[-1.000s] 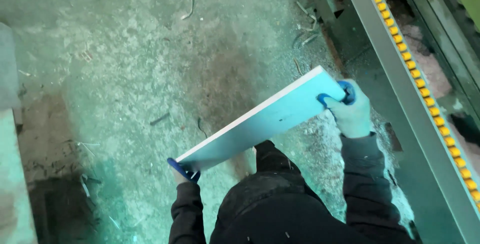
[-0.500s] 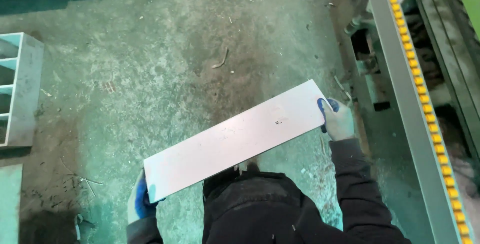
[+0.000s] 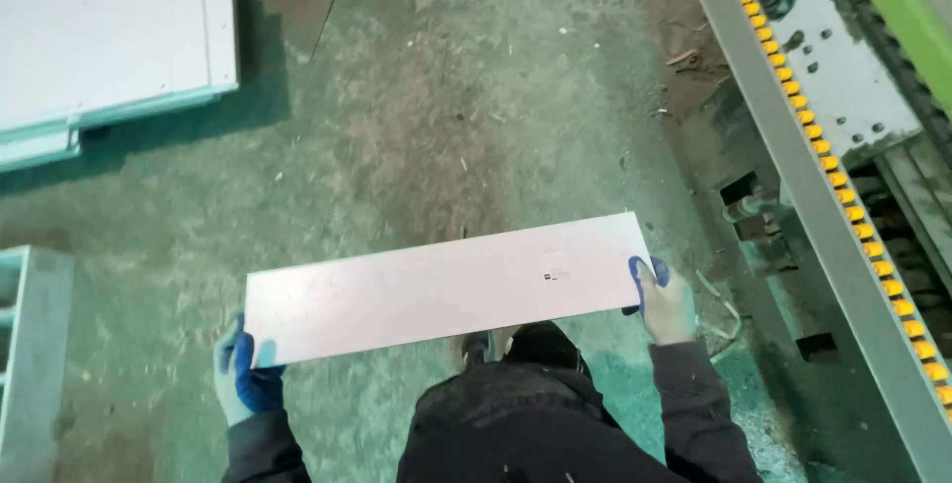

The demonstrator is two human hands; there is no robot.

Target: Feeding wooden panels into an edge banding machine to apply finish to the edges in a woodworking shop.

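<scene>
With your left hand [image 3: 246, 384] and right hand [image 3: 662, 300] clamped on opposite ends of the pale flat panel [image 3: 446, 285], hold it level left of the yellow-studded machine rail [image 3: 843, 195], fingers wrapped firmly around each edge.

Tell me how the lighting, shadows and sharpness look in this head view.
Head view: even, cool greenish light on the floor; the panel looks pale and washed out, without hard glare; a soft shadow lies beside the stacked sheets; the left hand and right hand look sharp enough, with little blur.
</scene>
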